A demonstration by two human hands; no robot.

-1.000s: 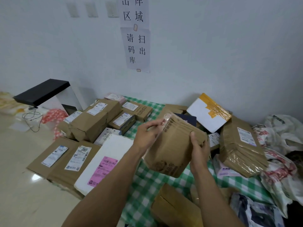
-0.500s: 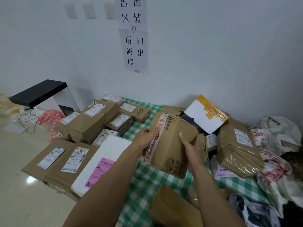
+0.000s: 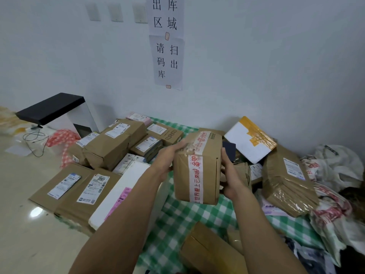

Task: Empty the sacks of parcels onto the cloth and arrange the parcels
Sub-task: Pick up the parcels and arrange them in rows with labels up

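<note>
A tape-sealed cardboard box (image 3: 207, 175) is held in the air above the green checked cloth (image 3: 177, 220). It is clasped from both sides: the left hand (image 3: 167, 156) is curled over its upper corner and the right hand (image 3: 230, 175) is wrapped round its side, each grip closed on it.

Box (image 3: 197, 171) above cloth (image 3: 177, 224) ctr; parcel stack (image 3: 110, 147) to L, sacks (image 3: 335, 210) to R (wall sign (image 3: 166, 44) behind)

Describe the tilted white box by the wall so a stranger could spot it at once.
From the paper sign on the wall, look down and right to the green checked cloth. A white box leans tilted among brown parcels there. Only it bears orange tape.
</note>
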